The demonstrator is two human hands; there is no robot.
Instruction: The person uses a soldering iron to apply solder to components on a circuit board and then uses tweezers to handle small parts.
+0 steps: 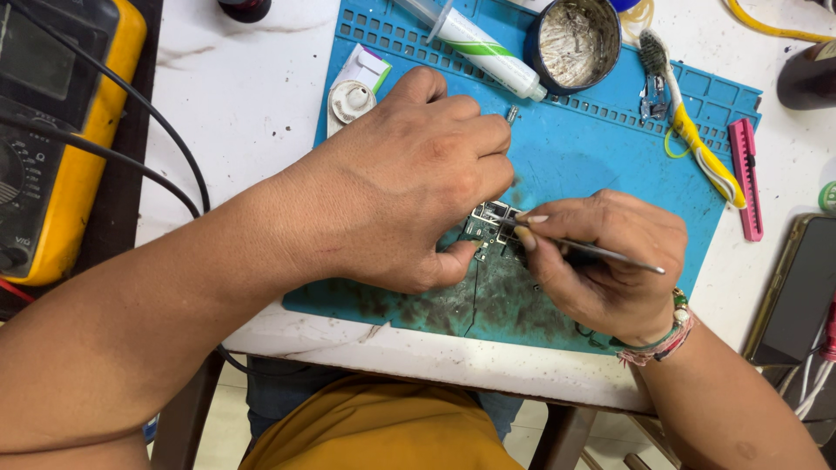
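Both forearms fill the lower part of the view, reaching in over a yellow garment (383, 431) at the bottom edge. Farther in, the left hand (409, 174) curls down over a small circuit board (489, 224), its thumb and fingertips pinching the board's near and left edges so that it stays pressed on the blue work mat (601, 157). Just beside it, the right hand (610, 261) grips a thin metal tool (601, 252) like a pen, fingers closed around the shaft; the working end sits on the board, while the back end juts out to the right past the knuckles. A beaded bracelet (670, 335) circles the right wrist.

Dark grime stains the mat around the board. Along the mat's far edge lie a white round cap (351, 98), a white tube with a green stripe (479, 45), a round tin (573, 39) of dull paste, and a toothbrush with a yellow and white handle (692, 139). A pink utility knife (746, 178) lies at the mat's right edge, and a phone (801, 292) rests on the white table (252, 96) beyond it. Well apart on the left sits a yellow multimeter (52, 139), with black leads (148, 130) running across the table towards the left forearm.
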